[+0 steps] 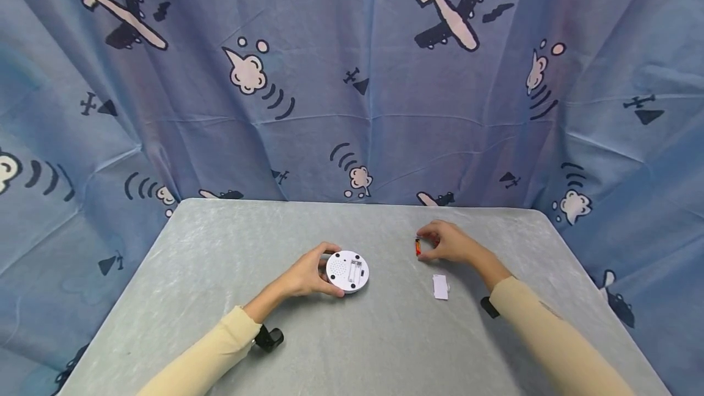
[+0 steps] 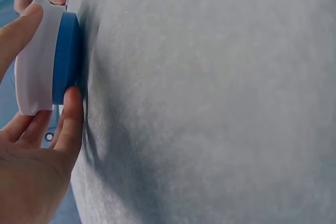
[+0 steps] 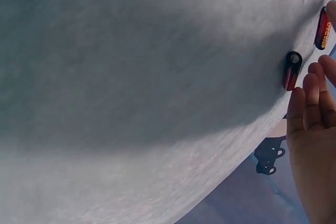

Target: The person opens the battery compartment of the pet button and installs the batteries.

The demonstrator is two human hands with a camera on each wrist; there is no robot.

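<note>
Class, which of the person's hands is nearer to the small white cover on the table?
Right: the right hand is just beyond the cover; the left hand is farther off, to its left, holding the round device.

At the lower left of the head view, a pale yellow long fabric sleeve is ending in a wrinkled cuff behind the bare left hand. A black, round-ended device is hanging beneath. At the lower right, a matching pale yellow sleeve behind the bare right hand is bearing a small dark marking; a black blocky device is jutting below.
</note>
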